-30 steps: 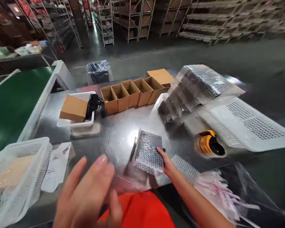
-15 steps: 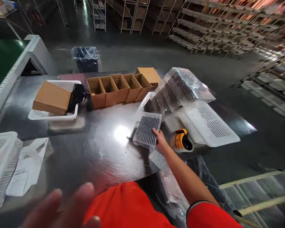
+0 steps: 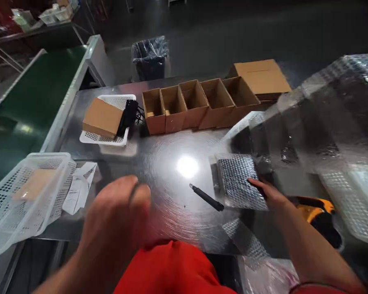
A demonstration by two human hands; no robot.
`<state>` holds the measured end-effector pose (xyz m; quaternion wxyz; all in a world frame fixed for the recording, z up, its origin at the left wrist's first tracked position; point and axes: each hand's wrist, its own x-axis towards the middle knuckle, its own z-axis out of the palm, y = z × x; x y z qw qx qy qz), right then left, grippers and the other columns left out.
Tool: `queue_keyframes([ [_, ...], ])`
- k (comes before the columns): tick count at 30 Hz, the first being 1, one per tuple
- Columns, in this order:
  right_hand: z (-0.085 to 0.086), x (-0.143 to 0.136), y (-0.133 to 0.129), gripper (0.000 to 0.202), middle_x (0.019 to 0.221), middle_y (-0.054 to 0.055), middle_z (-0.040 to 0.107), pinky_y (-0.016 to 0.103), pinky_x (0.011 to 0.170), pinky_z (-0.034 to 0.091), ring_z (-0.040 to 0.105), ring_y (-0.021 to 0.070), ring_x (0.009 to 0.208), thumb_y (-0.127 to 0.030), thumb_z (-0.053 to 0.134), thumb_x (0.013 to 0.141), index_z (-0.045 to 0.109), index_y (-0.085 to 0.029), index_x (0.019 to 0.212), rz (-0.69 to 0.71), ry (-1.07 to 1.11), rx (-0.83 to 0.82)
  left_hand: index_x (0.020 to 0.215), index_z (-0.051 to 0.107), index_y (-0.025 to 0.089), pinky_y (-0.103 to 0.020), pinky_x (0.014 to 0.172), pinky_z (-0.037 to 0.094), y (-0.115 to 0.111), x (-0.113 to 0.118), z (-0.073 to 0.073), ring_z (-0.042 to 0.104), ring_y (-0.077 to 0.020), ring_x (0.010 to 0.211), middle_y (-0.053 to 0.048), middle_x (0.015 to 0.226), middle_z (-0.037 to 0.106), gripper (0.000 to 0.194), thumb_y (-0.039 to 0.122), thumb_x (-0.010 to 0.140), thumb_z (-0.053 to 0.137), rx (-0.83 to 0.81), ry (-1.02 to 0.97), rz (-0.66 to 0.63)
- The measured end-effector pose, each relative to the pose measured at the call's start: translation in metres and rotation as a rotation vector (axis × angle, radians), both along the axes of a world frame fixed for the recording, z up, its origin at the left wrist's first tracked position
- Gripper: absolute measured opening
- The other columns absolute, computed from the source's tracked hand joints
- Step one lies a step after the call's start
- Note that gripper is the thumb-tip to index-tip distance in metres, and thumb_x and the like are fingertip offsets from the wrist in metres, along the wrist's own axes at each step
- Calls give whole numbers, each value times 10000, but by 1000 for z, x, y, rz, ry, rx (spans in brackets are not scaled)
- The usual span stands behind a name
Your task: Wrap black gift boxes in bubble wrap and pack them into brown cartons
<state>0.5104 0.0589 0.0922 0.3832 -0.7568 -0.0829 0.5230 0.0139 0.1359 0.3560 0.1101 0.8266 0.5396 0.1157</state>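
My right hand (image 3: 268, 192) holds the edge of a stack of bubble wrap pieces (image 3: 241, 179) at the right of the metal table (image 3: 168, 196). Over the table's near left part, my left hand (image 3: 122, 208) is raised and blurred, its fingers curled; whether anything is in them cannot be made out. A black cutter knife (image 3: 207, 198) lies between my hands, left of the bubble wrap. Beside my right forearm sits a yellow and black tape dispenser (image 3: 317, 210).
Several open cardboard boxes (image 3: 199, 104) stand in a row at the back, with flat cardboard (image 3: 263, 77) beside them. White baskets (image 3: 107, 141) (image 3: 27, 204) and papers (image 3: 79, 188) are at left. A large bubble wrap sheet (image 3: 309, 114) rises at right. A lined bin (image 3: 150, 59) stands behind.
The view has turned left and nearer the table. My left hand has risen and its fingers have curled. The cutter knife now shows fully beside the bubble wrap, which my right hand still holds.
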Motion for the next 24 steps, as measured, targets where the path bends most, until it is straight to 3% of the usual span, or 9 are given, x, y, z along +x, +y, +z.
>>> queue_keyframes([
  [3, -2, 5, -2, 280, 1055, 200, 716, 402, 722, 498, 686, 331, 950, -353, 600, 780, 698, -189, 984, 0, -107, 29, 1052, 608, 197, -427, 828, 528, 82, -28, -45, 645, -285, 970, -109, 1133, 623, 268, 291, 860, 446, -244, 444, 52],
  [5, 7, -1, -4, 341, 1062, 189, 720, 427, 772, 511, 683, 333, 954, -331, 651, 724, 696, -182, 1027, -4, -83, 39, 1135, 583, 164, -406, 840, 517, 128, -53, -83, 639, -289, 1019, -142, 1228, 588, 324, 247, 879, 401, -297, 577, 71],
  [9, 30, -17, 6, 549, 1063, 99, 735, 469, 924, 498, 676, 310, 976, -304, 779, 576, 690, -205, 1108, 98, 56, 117, 1336, 432, 64, -440, 890, 497, 202, -91, -158, 620, -339, 1075, -258, 1380, 482, 559, 255, 816, 509, -216, 644, 74],
  [12, 41, -26, 29, 584, 1065, 72, 734, 468, 980, 468, 661, 299, 1013, -301, 820, 541, 705, -210, 1107, 184, 70, 169, 1374, 387, 72, -489, 965, 456, 239, -100, -191, 469, -375, 1289, -250, 1490, 385, 611, 213, 793, 516, -103, 602, 94],
  [15, 46, -29, 62, 609, 1110, 73, 720, 474, 1015, 441, 637, 311, 1067, -321, 838, 516, 715, -207, 1102, 283, 73, 227, 1307, 478, 97, -514, 988, 426, 260, -97, -197, 427, -378, 1317, -201, 1400, 508, 511, 192, 805, 474, -100, 597, 124],
  [19, 35, -25, 105, 570, 1122, 90, 714, 511, 1066, 390, 576, 377, 1168, -428, 829, 477, 746, -216, 1000, 384, -36, 191, 1157, 585, 78, -498, 966, 426, 288, -92, -176, 540, -356, 1167, -201, 1122, 641, 397, 157, 814, 402, -84, 509, 255],
  [21, 21, -18, 119, 535, 1117, 128, 712, 516, 1076, 377, 547, 421, 1200, -468, 815, 439, 754, -233, 916, 413, -129, 131, 1299, 471, 23, -495, 993, 404, 308, -96, -162, 507, -368, 1206, -255, 1229, 575, 502, 198, 831, 418, 23, 406, 448],
  [24, -8, -6, 126, 513, 1127, 231, 681, 493, 1049, 402, 537, 461, 1203, -513, 795, 410, 749, -264, 856, 426, -290, 97, 1452, 167, -49, -472, 1054, 359, 340, -112, -145, 333, -386, 1369, -326, 1463, 331, 806, 331, 833, 516, 100, 215, 733],
])
